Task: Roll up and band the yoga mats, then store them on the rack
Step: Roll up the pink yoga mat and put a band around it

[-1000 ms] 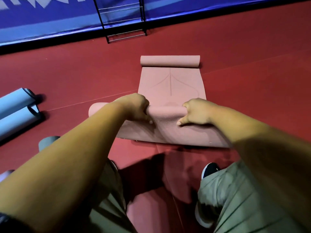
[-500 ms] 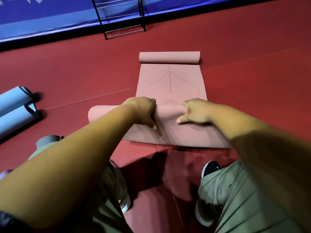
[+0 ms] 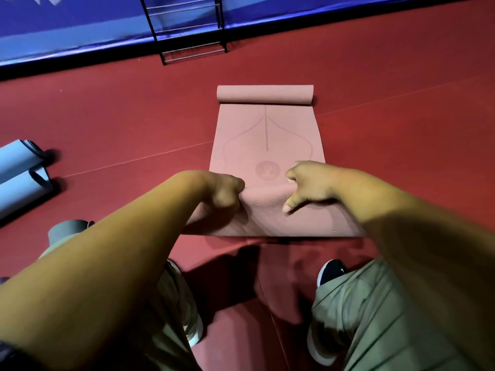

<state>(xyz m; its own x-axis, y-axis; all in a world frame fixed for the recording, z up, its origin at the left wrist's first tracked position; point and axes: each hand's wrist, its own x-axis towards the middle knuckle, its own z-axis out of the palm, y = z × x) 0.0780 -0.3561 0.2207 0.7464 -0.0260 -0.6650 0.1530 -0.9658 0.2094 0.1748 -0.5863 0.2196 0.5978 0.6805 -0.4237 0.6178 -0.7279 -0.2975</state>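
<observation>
pink yoga mat (image 3: 266, 129): dusty pink, darker thin line motif, round emblem | floor (image 3: 388, 89): deep red | rolled mats (image 3: 18, 172): pale blue | wall padding (image 3: 67, 25): blue | rack (image 3: 187, 28): black | trousers (image 3: 375, 317): olive green

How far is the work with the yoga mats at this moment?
Done: two light blue mats and a grey mat lie rolled on the floor. In hand: left hand and right hand grip the pink yoga mat's near roll; the middle lies flat. Left: finish rolling, band it, load the rack.
</observation>
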